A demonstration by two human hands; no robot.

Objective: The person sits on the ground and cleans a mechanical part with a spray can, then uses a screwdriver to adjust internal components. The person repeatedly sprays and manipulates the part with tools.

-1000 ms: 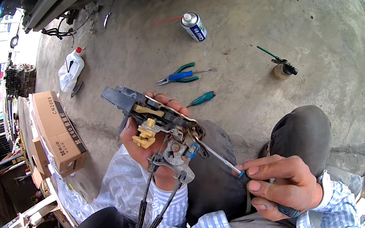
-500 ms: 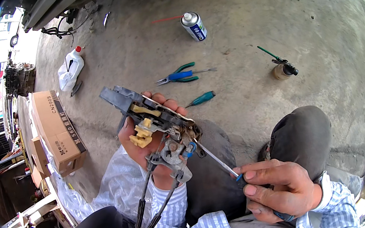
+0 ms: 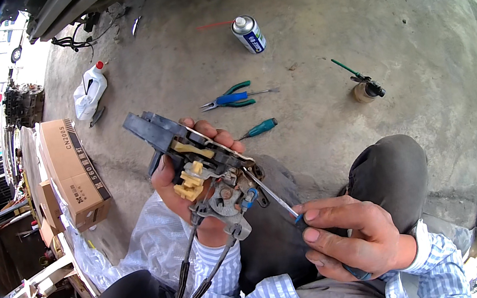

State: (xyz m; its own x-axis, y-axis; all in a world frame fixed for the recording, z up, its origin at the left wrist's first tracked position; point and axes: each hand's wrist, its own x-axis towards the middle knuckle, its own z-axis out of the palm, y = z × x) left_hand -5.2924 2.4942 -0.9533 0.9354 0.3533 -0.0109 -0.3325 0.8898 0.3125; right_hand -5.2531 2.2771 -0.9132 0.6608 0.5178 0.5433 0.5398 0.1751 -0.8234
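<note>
My left hand (image 3: 176, 188) grips a door latch mechanism (image 3: 198, 164) of black plastic and grey metal with yellow clips, held tilted in front of me. Two thin rods (image 3: 199, 271) hang down from it. My right hand (image 3: 350, 238) holds a screwdriver (image 3: 272, 193) by its dark handle; the metal shaft points up-left with its tip against the right side of the latch.
On the concrete floor lie blue-green pliers (image 3: 232, 96), a teal-handled screwdriver (image 3: 260, 127), a spray can (image 3: 248, 33), a small bottle with a green nozzle (image 3: 364, 88) and a white jug (image 3: 89, 91). A cardboard box (image 3: 70, 172) sits left, plastic sheet (image 3: 154, 247) by my knee.
My right hand has lifted slightly and pushed the screwdriver tip further up into the latch. The left hand has tilted the latch a little.
</note>
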